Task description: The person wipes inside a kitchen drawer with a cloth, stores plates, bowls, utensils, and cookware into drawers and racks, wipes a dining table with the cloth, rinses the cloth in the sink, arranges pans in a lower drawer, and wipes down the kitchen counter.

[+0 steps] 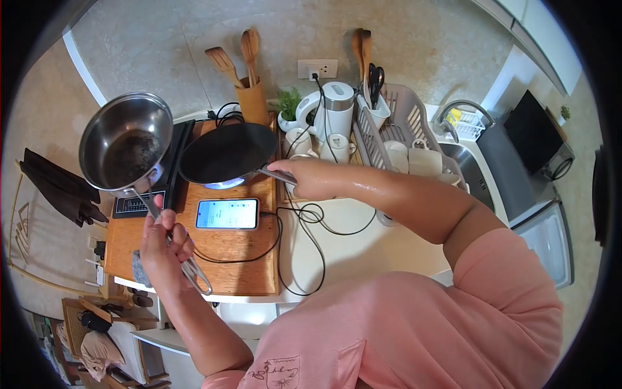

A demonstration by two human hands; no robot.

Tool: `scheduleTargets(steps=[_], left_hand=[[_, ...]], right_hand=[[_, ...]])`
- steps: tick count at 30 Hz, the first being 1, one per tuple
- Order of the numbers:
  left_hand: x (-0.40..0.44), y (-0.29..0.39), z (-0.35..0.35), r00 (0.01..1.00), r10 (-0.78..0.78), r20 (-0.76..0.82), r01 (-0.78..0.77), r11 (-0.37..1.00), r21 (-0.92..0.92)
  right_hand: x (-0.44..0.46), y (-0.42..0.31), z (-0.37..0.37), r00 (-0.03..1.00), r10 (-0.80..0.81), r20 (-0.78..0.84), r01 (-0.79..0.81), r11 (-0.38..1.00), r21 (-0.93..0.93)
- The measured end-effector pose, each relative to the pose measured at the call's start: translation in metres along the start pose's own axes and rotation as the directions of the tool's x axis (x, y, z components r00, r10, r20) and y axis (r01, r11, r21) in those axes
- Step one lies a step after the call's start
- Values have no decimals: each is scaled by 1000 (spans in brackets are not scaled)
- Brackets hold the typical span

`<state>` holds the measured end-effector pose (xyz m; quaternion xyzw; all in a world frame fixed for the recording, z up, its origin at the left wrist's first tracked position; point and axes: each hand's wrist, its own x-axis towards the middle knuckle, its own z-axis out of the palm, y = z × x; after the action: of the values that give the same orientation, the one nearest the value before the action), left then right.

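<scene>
My left hand [165, 243] is wrapped round the long metal handle of a steel saucepan [126, 142], which is raised and tilted at the left, with some dark liquid or residue in its bottom. My right hand [311, 179] grips the handle of a black frying pan [228, 153], held level beside the saucepan. A bluish-white glow shows under the frying pan's near edge. Below that pan a lit phone [227, 214] rests on a wooden board [240, 253]. Part of a black induction cooker [146, 200] shows beneath the saucepan.
Black cables loop over the white counter [350, 253]. Behind stand a wooden utensil holder [253, 104], a white kettle [338, 107], mugs [337, 148] and a dish rack [405, 117]. A sink [468, 165] lies at the right.
</scene>
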<state>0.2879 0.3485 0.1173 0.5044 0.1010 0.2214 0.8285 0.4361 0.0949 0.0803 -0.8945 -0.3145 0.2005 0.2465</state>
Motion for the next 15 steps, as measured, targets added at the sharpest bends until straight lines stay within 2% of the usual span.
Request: scheduleTargets(steps=[2, 3, 8, 10, 12, 14, 15], left_hand=[[5, -6, -6, 997, -63, 40, 65, 996, -54], [8, -10, -7, 997, -67, 49, 70, 995, -75], [25, -32, 7, 984, -139, 113, 155, 978, -140], [35, -46, 15, 970, -187, 158, 217, 954, -208], [47, -66, 17, 951, -221, 219, 274, 926, -258], [54, -85, 30, 945, -251, 211, 314, 875, -369], [60, -95, 32, 936, -257, 240, 332, 870, -365]], right_hand=[[17, 8, 18, 998, -47, -50, 47, 999, -9], [12, -7, 14, 1000, 17, -21, -17, 1000, -23], [38, 8, 41, 998, 33, -50, -35, 998, -42], [46, 12, 53, 991, 5, -130, -13, 998, -61], [53, 15, 63, 990, 14, -138, -23, 998, -62], [50, 10, 64, 992, 55, -110, -69, 990, -122], [48, 10, 67, 992, 22, -123, -39, 990, -138]])
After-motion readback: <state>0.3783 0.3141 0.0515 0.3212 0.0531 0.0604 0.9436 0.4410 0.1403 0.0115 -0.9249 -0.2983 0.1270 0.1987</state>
